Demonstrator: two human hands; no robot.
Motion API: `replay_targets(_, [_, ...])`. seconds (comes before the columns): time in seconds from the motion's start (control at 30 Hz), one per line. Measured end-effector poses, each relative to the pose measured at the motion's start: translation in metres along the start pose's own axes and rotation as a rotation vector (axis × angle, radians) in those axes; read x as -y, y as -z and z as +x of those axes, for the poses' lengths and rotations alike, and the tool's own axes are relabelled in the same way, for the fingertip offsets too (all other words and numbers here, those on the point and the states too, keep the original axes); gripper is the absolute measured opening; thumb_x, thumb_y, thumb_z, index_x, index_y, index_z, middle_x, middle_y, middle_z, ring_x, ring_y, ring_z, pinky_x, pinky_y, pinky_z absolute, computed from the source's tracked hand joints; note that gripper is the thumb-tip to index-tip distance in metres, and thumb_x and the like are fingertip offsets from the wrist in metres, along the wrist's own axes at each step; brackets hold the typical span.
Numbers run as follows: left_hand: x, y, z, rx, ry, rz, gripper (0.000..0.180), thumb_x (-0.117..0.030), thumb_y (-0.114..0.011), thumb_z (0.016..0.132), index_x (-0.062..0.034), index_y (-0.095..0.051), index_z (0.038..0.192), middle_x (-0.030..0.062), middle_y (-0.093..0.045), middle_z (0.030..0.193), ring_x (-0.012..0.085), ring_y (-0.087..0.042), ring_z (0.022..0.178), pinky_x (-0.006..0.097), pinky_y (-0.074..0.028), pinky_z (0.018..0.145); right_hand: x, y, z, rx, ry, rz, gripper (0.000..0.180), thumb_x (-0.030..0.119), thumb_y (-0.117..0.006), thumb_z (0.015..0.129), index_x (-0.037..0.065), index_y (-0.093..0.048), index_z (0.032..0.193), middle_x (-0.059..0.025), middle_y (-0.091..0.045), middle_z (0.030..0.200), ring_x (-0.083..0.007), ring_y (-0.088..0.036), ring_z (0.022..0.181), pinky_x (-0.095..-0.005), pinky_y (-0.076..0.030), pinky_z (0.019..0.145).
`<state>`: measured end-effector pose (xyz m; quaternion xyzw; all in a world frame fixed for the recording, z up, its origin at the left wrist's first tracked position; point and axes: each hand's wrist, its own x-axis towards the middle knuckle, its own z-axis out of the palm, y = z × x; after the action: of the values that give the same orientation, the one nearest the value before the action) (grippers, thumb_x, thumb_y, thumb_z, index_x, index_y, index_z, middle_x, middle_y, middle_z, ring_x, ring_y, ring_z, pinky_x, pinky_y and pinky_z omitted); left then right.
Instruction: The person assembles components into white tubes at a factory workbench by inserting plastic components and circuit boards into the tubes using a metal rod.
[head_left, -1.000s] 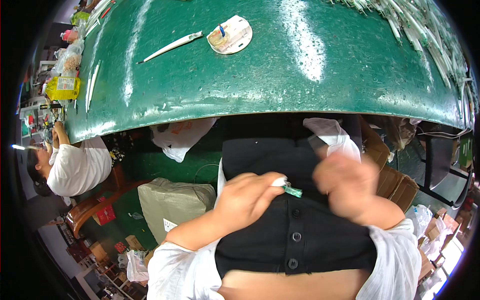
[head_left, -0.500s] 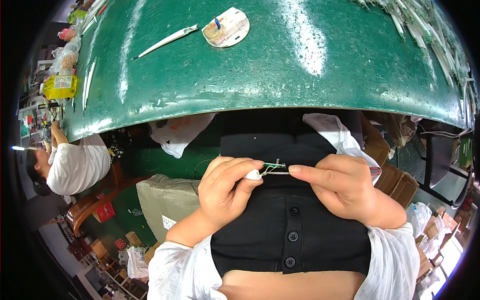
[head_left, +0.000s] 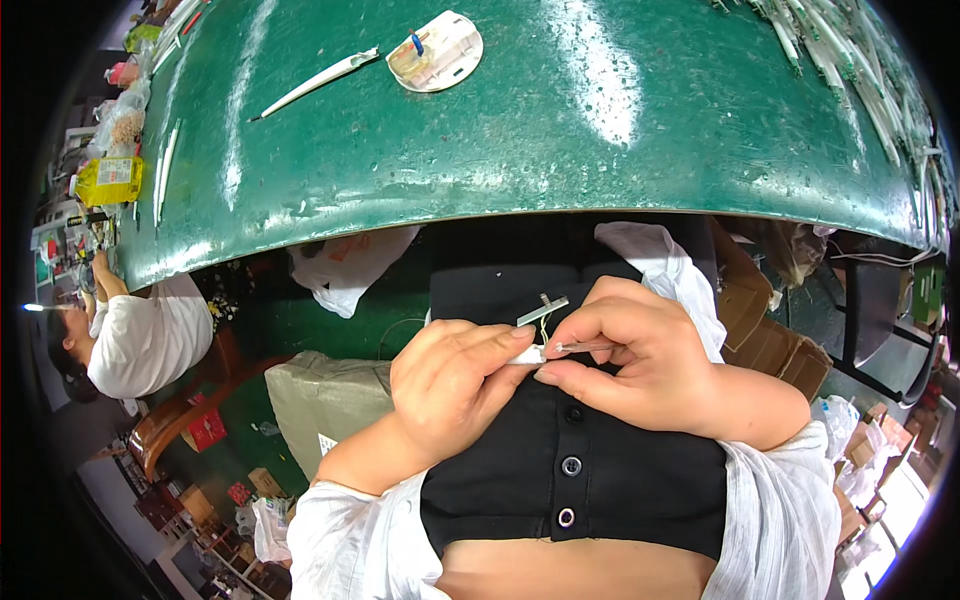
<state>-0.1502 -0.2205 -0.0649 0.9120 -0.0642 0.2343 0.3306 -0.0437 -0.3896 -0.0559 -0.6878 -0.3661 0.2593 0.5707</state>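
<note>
Pinching a small white-and-metal part (head_left: 541, 335) between both hands, left hand (head_left: 455, 385) and right hand (head_left: 640, 365) grip it below the green table (head_left: 600, 130); a yellow package (head_left: 108, 180) lies at the table's left edge.

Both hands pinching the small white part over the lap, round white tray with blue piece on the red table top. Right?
Not quite: the table is green, not red, as the head view shows. The rest holds: left hand and right hand pinch the small white part over the lap, and the round white tray holds a blue piece.
</note>
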Motion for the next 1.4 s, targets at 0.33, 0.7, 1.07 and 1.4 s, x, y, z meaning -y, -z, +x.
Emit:
replay_targets(0.33, [-0.004, 0.001, -0.002, 0.084, 0.021, -0.124, 0.034, -0.002, -0.078, 0.063, 0.0015, -0.063, 0.092, 0.0104, -0.068, 0.083, 0.0209, -0.065, 0.065, 0.027, -0.050, 0.054, -0.009, 0.006, 0.007, 0.084, 0.253, -0.137, 0.016, 0.007, -0.070, 0.073, 0.009, -0.058, 0.082, -0.0028, -0.051, 0.071, -0.0170, -0.052, 0.050, -0.0283, -0.041, 0.043])
replay_targets(0.7, [-0.008, -0.003, -0.004, 0.124, -0.014, -0.206, 0.038, -0.008, -0.079, 0.064, 0.0016, -0.060, 0.096, 0.0105, -0.068, 0.085, 0.0193, -0.065, 0.065, 0.025, -0.050, 0.054, -0.010, 0.011, 0.004, 0.143, 0.361, -0.083, 0.017, 0.007, -0.069, 0.075, 0.008, -0.056, 0.085, -0.0040, -0.048, 0.069, -0.0192, -0.051, 0.049, -0.0300, -0.040, 0.041])
replay_targets(1.07, [-0.005, 0.009, -0.022, -0.088, 0.366, -0.196, 0.019, -0.005, -0.069, 0.079, 0.0023, -0.063, 0.095, 0.0102, -0.069, 0.080, 0.0166, -0.064, 0.064, 0.024, -0.051, 0.060, -0.016, 0.010, -0.015, 0.343, 0.407, -0.010, 0.018, 0.009, -0.070, 0.074, 0.009, -0.055, 0.085, -0.0031, -0.049, 0.071, -0.0189, -0.053, 0.052, -0.0295, -0.041, 0.042])
replay_targets(1.4, [0.000, 0.007, -0.011, 0.013, 0.217, -0.311, 0.026, -0.002, -0.075, 0.071, -0.0019, -0.063, 0.095, 0.0074, -0.069, 0.081, 0.0182, -0.066, 0.069, 0.026, -0.048, 0.062, -0.010, 0.004, -0.009, -0.119, 0.272, -0.187, 0.020, 0.005, -0.074, 0.069, 0.006, -0.062, 0.084, -0.0031, -0.049, 0.066, -0.0157, -0.053, 0.050, -0.0269, -0.041, 0.040])
